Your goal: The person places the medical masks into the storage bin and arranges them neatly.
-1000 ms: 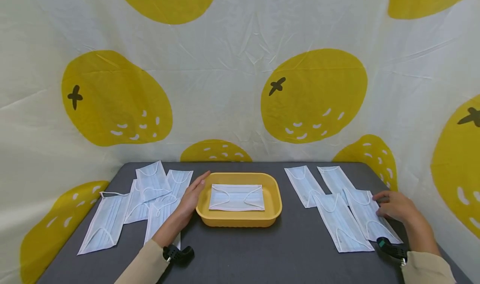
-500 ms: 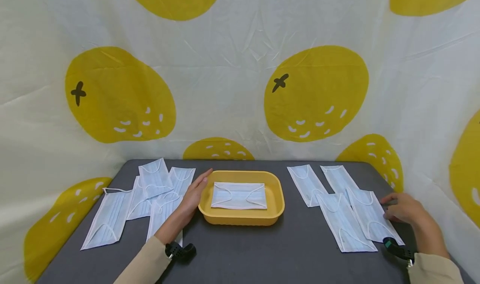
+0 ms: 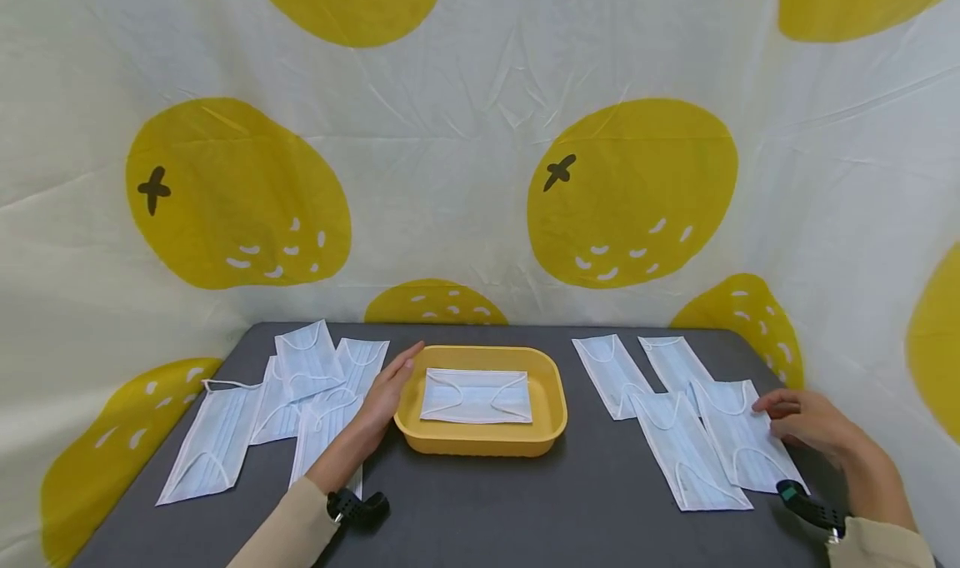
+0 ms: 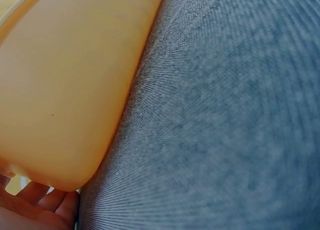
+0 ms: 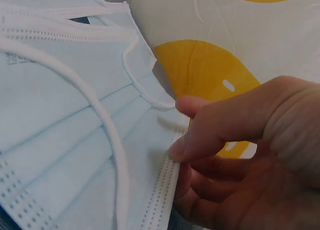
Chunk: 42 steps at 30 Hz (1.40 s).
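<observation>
We saw the right hand [image 3: 813,426] pinching the outer edge of a pale blue face mask [image 3: 735,439], its thumb on top of the stitched border in the right wrist view. The mask lay on the right side of the dark grey tabletop [image 3: 480,518]; we could not tell whether its edge was lifted clear. Beside it we counted 3 neighbouring masks [image 3: 690,464], partly overlapping. The left hand [image 3: 384,395], with its fingers straight, rested against the left side of a yellow tray [image 3: 480,445] and gripped nothing. Inside the tray we saw 1 white-and-blue mask [image 3: 477,397] lying lengthwise, ear loops uppermost. On the left we counted 5 grouped masks [image 3: 206,451], most overlapping, with the left forearm across part of the nearest. We noticed black wrist devices [image 3: 360,510], beige sleeves [image 3: 285,528] and, behind the tabletop, a white cloth [image 3: 442,201] printed with yellow fruit [image 3: 232,193].
</observation>
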Tool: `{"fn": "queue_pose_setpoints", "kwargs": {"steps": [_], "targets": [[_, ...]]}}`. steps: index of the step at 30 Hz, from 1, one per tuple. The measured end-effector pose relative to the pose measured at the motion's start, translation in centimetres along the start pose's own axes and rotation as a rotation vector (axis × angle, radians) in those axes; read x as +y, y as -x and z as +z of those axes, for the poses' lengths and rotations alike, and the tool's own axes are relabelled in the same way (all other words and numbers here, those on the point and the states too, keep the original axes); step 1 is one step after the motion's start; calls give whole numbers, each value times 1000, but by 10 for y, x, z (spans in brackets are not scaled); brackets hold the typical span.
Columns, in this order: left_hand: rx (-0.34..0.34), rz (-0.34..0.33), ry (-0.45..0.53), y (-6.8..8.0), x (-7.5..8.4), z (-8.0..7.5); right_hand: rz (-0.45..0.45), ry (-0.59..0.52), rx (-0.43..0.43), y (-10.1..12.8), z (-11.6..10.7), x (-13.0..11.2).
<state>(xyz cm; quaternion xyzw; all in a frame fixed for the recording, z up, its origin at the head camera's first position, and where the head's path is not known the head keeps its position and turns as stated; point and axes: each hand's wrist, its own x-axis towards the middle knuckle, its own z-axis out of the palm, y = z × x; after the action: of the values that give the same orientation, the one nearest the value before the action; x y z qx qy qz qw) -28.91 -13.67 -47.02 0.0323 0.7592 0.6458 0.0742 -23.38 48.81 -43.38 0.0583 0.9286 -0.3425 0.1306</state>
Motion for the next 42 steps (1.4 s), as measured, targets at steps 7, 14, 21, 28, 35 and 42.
{"fn": "queue_pose_setpoints", "kwargs": {"steps": [7,14,21,28,35,42], "targets": [[-3,-7,2,0,-1,-1,-49,-40,-38,0,-1,1],[-3,0,0,0,-2,-1,-35,-53,-35,-2,-3,0],[-5,-1,11,0,-1,-2,-29,-69,28,-2,-3,-2],[-7,4,5,-1,-1,-2,-71,-60,52,1,-2,-4],[-13,10,4,-2,0,-2,-139,-70,79,4,-2,-3],[-9,-8,-5,1,0,-1,-156,-25,60,3,-1,-2]]}}
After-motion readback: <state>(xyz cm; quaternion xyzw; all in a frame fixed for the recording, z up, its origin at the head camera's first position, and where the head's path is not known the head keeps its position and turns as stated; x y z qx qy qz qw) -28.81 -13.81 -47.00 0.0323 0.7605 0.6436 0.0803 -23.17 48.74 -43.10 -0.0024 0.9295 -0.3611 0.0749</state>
